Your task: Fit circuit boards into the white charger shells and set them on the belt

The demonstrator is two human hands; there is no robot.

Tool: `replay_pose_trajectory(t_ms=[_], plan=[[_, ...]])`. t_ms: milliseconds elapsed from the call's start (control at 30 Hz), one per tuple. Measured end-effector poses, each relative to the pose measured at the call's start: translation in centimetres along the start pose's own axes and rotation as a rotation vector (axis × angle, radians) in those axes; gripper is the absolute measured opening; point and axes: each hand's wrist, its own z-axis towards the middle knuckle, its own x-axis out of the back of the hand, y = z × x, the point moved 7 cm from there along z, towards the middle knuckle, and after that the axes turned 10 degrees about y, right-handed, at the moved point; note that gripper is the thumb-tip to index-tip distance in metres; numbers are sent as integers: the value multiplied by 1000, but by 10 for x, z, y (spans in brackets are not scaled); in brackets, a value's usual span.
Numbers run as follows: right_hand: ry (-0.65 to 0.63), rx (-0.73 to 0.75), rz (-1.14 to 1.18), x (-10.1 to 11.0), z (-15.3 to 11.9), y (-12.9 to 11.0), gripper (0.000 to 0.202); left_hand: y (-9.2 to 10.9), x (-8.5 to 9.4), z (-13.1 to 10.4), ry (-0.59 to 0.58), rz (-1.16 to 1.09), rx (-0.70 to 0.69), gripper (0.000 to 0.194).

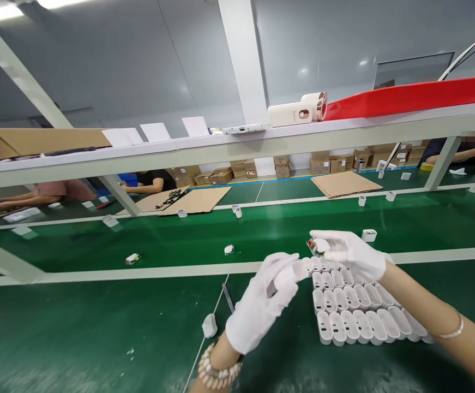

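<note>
My left hand (257, 305), in a white glove, has its fingers curled round a white plastic housing (292, 274), which is tilted toward the right. Up and to the right of it, my right hand (358, 254), gloved too, pinches a small circuit board (316, 245) with a white part on it. The glove covers some of this board. Below my right hand, several rows of white oval housings (363, 326) stand open side up on the green bench (278, 360). My right forearm hides part of the rows.
Two circuit boards (133, 258) and a white housing (369, 235) lie on the green belt (180, 240). A crumpled white lump (210, 326) and a grey strip (228, 297) are left of my hand. Overhead, a shelf (204, 150) carries a white device (296, 113) and red tray (417, 98). Co-workers sit beyond.
</note>
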Motion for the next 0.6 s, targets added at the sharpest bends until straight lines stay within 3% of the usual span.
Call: replay_pose_trajectory(t_ms=[67,167,300,433,600], plan=[[-23,127,20,-11,-33,-18,69,-2,-7,-1,-48,-203,87,44],[74,449,-115,-15,-71,-41,61,-10,-19,-2,-86,-406,173,51],[169,719,-373,-22,-92,-57,50,-17,-33,-6,-140,-450,184,55],[46,797,-456,-41,-93,-71,19,-10,-35,-9,-148,-442,160,55],[-103,773,-425,-55,-96,-81,21,-6,-32,-12,-143,-402,124,52]])
